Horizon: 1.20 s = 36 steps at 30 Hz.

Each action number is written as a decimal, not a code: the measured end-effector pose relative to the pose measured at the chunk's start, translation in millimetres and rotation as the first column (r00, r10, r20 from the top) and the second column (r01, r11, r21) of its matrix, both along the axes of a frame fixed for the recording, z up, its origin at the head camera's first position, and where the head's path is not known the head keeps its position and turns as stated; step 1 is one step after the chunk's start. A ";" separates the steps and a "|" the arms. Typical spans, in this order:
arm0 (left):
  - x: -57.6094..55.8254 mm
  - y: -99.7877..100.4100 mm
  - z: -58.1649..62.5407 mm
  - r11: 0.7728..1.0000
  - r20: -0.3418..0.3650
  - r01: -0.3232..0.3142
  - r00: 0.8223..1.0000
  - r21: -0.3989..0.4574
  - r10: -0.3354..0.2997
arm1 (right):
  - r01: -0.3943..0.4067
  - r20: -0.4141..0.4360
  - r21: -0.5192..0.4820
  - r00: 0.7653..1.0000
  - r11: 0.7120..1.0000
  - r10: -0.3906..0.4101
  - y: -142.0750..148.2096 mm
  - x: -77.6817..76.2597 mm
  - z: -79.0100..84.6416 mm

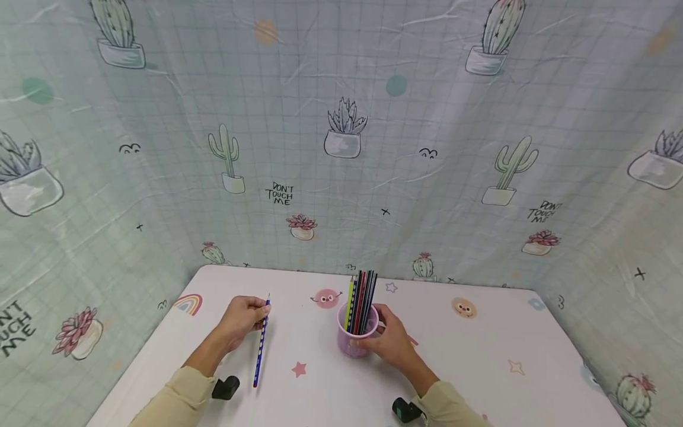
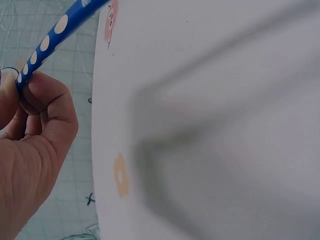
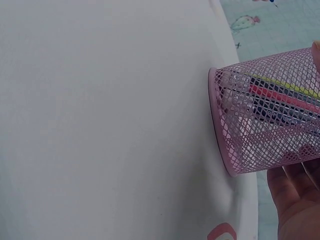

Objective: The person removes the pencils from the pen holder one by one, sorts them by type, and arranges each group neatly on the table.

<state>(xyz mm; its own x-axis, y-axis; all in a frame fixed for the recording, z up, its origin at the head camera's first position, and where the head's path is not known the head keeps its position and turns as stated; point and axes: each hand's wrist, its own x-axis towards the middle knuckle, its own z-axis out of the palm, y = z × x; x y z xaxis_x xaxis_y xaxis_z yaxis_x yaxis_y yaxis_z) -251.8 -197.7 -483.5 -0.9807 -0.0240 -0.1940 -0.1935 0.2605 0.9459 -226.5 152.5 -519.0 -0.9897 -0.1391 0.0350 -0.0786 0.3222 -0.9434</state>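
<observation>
My left hand (image 1: 240, 321) pinches a blue pencil with white dots (image 1: 261, 350) near its sharpened upper end, between thumb and fingers. The pencil's other end points down toward the table's front. In the left wrist view, the thumb and curled fingers of the left hand (image 2: 42, 145) meet on the dotted pencil (image 2: 61, 25). My right hand (image 1: 396, 339) grips a pink mesh pencil cup (image 1: 349, 345) around its side. Several pencils (image 1: 360, 302), yellow-green, blue dotted, red and black, stand in it, leaning slightly right. The right wrist view shows their lower ends through the mesh wall (image 3: 250, 150).
A white table (image 1: 459, 367) with printed faces and stars lies under both hands. Behind and beside it hangs a cactus-print cloth (image 1: 384, 178). A small black device sits by the left wrist (image 1: 226, 388), and another black device (image 1: 407, 409) is by the right wrist.
</observation>
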 end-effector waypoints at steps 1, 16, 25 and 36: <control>-0.5 -0.5 -1.5 1.000 0.000 0.000 1.000 0.000 0.000 | 0.000 -0.001 0.002 1.000 1.000 0.000 0.0 0.3 0.4; -1.6 -4.8 -20.9 1.000 0.029 -0.004 1.000 -0.012 0.005 | 0.003 -0.003 0.021 1.000 1.000 -0.003 1.1 0.2 -3.1; -0.9 -10.6 -27.4 1.000 0.064 -0.024 0.998 -0.012 0.025 | 0.021 -0.009 -0.023 1.000 1.000 -0.021 0.9 1.2 -1.3; -0.3 -18.7 -31.5 0.997 0.135 -0.074 0.988 -0.025 0.076 | 0.011 -0.015 -0.016 1.000 1.000 -0.011 0.7 -0.6 -7.4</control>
<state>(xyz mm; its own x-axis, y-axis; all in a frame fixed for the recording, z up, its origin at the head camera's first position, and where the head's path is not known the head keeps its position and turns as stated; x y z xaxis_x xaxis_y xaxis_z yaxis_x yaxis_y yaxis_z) -252.1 -216.4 -514.9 -0.9407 -0.1015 -0.3236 -0.3390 0.2587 0.9045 -227.1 153.2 -526.4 -0.9905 -0.1271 0.0518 -0.0891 0.3084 -0.9471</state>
